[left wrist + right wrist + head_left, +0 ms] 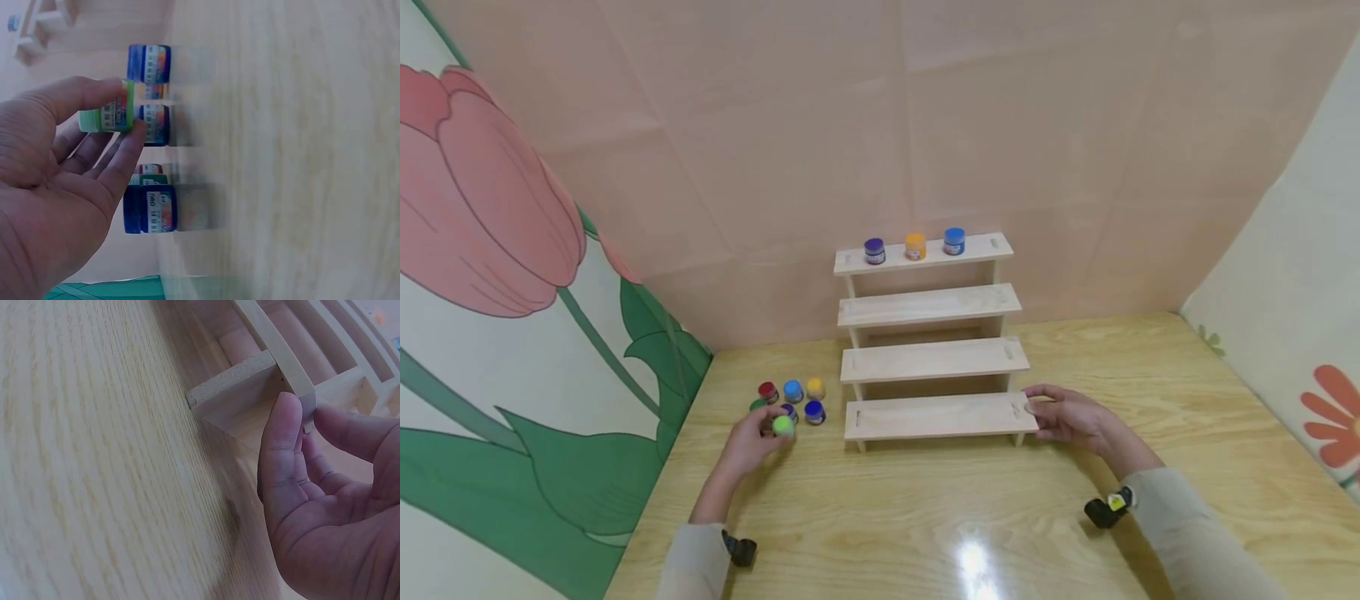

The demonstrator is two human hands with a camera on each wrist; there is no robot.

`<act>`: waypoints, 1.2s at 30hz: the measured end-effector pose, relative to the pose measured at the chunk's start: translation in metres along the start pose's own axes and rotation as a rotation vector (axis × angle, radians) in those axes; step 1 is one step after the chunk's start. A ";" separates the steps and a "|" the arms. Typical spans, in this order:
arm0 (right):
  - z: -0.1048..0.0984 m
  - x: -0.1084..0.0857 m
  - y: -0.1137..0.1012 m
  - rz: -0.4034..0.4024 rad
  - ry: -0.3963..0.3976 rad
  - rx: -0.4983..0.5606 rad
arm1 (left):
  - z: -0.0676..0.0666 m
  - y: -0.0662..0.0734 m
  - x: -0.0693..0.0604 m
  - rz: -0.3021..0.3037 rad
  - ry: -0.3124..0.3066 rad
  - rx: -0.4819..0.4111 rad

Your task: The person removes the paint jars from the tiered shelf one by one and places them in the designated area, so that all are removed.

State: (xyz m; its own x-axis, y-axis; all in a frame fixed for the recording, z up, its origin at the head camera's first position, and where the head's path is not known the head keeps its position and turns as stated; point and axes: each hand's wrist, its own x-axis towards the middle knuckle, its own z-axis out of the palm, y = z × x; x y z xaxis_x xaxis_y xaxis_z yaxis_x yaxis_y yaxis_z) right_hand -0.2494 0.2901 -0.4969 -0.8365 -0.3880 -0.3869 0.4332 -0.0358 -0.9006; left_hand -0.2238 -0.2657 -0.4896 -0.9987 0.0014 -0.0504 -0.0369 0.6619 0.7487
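Note:
My left hand (756,440) pinches a small light green paint jar (782,425) between thumb and fingers; in the left wrist view the green jar (107,116) is held on its side relative to that camera, beside blue jars (155,125). Behind it on the table stand several jars, among them a red one (767,392), a light blue one (793,391) and a yellow one (816,387). My right hand (1071,421) grips the right end of the lowest board of a four-tier wooden rack (940,417); the right wrist view shows thumb and fingers on the board's corner (306,400).
Three jars stand on the rack's top tier: purple (875,251), orange (915,246) and blue (954,241). The rack is on a wood-grain table (880,517), before a pink backdrop (775,167). Flower-printed panels stand left and right.

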 end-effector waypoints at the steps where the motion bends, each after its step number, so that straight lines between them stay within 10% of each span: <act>1: 0.000 0.000 0.000 0.000 -0.001 0.000 | 0.000 -0.001 0.000 -0.005 -0.001 0.009; 36: -0.002 0.001 0.004 -0.015 -0.023 0.025 | 0.002 0.011 -0.007 -0.016 -0.007 0.072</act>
State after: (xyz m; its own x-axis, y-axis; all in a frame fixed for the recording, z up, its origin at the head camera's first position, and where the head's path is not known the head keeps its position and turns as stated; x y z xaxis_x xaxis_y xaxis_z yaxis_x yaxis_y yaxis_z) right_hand -0.2497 0.2917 -0.5017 -0.8352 -0.4086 -0.3680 0.4288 -0.0650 -0.9011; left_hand -0.2177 -0.2570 -0.4820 -0.9978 -0.0050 -0.0668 -0.0503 0.7141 0.6982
